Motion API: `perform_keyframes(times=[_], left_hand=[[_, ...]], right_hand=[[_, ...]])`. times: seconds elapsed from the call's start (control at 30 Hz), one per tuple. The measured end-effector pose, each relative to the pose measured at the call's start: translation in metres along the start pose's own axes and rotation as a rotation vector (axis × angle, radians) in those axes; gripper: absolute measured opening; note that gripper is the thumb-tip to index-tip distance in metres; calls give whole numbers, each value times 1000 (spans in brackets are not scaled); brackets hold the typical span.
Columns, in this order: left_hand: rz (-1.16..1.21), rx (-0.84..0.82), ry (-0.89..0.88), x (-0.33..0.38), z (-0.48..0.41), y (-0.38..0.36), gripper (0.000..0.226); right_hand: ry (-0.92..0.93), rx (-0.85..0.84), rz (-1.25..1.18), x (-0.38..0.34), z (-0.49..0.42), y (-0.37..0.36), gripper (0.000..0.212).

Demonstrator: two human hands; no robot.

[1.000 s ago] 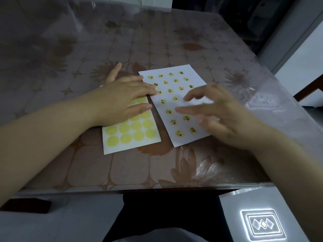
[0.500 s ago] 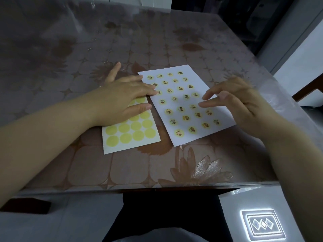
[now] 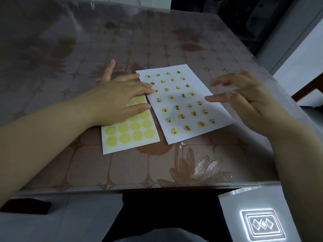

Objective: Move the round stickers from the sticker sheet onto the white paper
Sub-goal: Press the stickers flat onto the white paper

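Nearest, in front of both hands, lies a bare stretch of the worktop (image 3: 122, 168) with its brown flower pattern. Just beyond it, the sticker sheet (image 3: 130, 137) lies flat, its near end showing rows of plain yellow circles (image 3: 125, 138). The left hand (image 3: 118, 96) rests palm down on the far part of this sheet, fingers straight and spread, holding nothing; its fingertips reach the left edge of the white paper (image 3: 197, 84). That paper lies between the two hands, touching the sheet's right side and angled away to the left. Rows of round stickers (image 3: 181, 116) with small pictures cover it. The right hand (image 3: 244, 102), slightly blurred, hovers at the paper's right edge with loose, extended fingers and nothing in them.
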State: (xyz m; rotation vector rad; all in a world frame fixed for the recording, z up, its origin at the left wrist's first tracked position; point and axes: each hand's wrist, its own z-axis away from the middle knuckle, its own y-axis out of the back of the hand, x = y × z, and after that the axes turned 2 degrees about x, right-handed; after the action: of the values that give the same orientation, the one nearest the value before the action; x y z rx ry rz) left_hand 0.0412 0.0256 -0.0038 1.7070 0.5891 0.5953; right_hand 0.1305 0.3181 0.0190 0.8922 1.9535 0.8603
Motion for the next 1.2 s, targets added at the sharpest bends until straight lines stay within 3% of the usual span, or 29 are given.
perform_keyframes(times=[0.3,0.6,0.73,0.8,1.07,1.2], left_hand=[[9,-6,13,1,0,0,76],[12,-3,17,1,0,0,77],[20,2,7,0,-1,-1,76],[26,3,7,0,-1,-1,76],[26,-1,3,1,-1,0,77],[18,-7,12,2,0,1,78]], right_hand=[[-28,-204,58,1,-2,-1,48],[-248,-273,-170,4,1,0,25],[-302,-360,-101,9,2,-2,74],[-312,-400,-76,9,2,-4,85],[-387,-565,-24,12,-5,-5,83],[-362,-436,-5,9,0,-5,89]])
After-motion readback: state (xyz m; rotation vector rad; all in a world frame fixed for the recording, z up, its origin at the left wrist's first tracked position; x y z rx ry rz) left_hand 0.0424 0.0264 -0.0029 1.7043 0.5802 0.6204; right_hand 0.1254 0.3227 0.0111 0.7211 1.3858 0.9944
